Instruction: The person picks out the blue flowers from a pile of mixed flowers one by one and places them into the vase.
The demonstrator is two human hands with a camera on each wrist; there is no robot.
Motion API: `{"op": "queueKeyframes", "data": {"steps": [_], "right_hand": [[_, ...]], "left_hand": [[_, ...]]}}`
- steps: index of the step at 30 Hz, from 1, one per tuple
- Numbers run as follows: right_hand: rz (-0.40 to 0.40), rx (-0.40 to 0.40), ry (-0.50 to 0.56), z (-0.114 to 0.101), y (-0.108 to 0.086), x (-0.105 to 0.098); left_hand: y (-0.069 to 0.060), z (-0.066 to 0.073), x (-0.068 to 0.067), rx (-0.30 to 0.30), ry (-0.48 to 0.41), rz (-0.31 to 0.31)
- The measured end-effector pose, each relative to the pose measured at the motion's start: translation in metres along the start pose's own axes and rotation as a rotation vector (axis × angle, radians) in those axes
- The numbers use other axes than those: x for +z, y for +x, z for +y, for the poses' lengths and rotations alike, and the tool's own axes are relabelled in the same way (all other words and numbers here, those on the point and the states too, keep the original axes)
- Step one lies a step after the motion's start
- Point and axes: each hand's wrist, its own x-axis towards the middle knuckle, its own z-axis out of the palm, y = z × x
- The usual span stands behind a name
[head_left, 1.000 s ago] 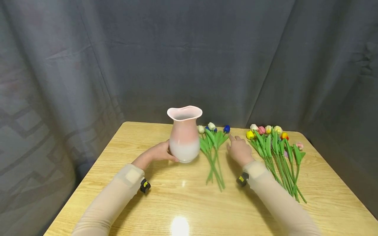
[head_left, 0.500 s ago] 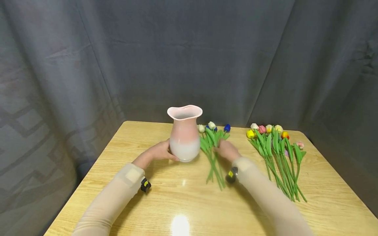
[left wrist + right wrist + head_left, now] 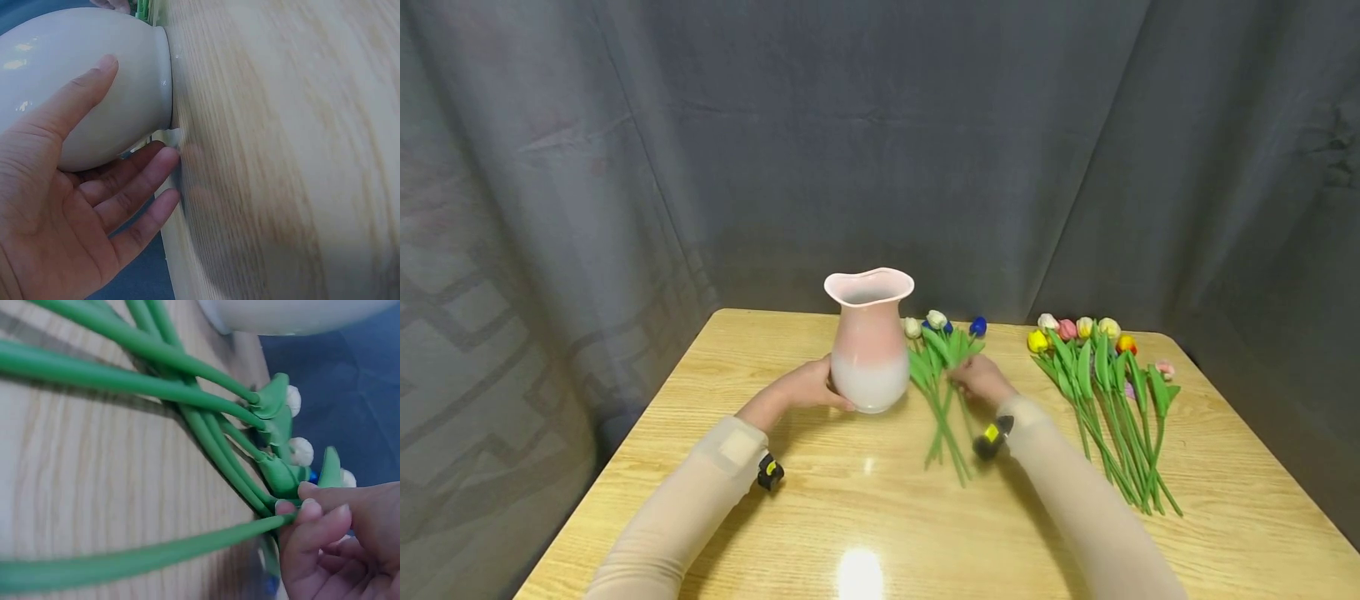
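Observation:
A pink-to-white vase (image 3: 871, 358) with a wavy rim stands upright on the table. My left hand (image 3: 805, 385) holds it low on its left side; in the left wrist view the thumb (image 3: 87, 90) lies along the white body and the fingers reach behind it. To the vase's right lies a small bunch of artificial tulips (image 3: 942, 346) with white and blue heads. My right hand (image 3: 985, 379) is at this bunch, and in the right wrist view it pinches one green tulip stem (image 3: 156, 553) between thumb and fingertips. The head of that tulip cannot be made out for certain.
A larger bunch of tulips (image 3: 1108, 392) in white, pink, yellow and orange lies farther right, stems toward the front. The wooden table (image 3: 775, 533) ends at the back against a grey curtain (image 3: 880, 150).
My right hand has moved left and nearer from beside the blue tulip head to the stems, and now pinches one. The left hand and the vase have not visibly moved.

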Motion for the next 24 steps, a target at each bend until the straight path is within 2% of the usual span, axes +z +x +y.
{"op": "queueKeyframes", "data": {"steps": [3,5,8,13,16,19,24], "right_hand": [[0.042,-0.03,0.042,-0.001,-0.003,-0.005],[0.1,-0.063,0.007,-0.004,-0.006,-0.009],[0.221,-0.137,-0.105,-0.01,-0.011,-0.019],[0.481,-0.28,-0.316,-0.018,-0.021,-0.043],[0.604,-0.316,-0.39,-0.019,-0.027,-0.06],[0.649,-0.293,-0.413,-0.017,-0.034,-0.076],[0.611,-0.177,-0.434,-0.008,-0.046,-0.101]], "left_hand": [[-0.001,0.001,0.0,-0.003,0.005,-0.003],[-0.002,0.0,-0.001,-0.004,0.005,-0.003],[-0.002,0.001,-0.001,-0.005,0.009,0.0],[-0.001,0.002,-0.001,-0.001,0.007,0.001],[-0.001,0.003,-0.001,-0.002,0.0,-0.003],[-0.002,0.003,-0.001,-0.008,0.0,-0.003],[-0.002,0.002,-0.002,-0.011,0.018,0.006]]}}
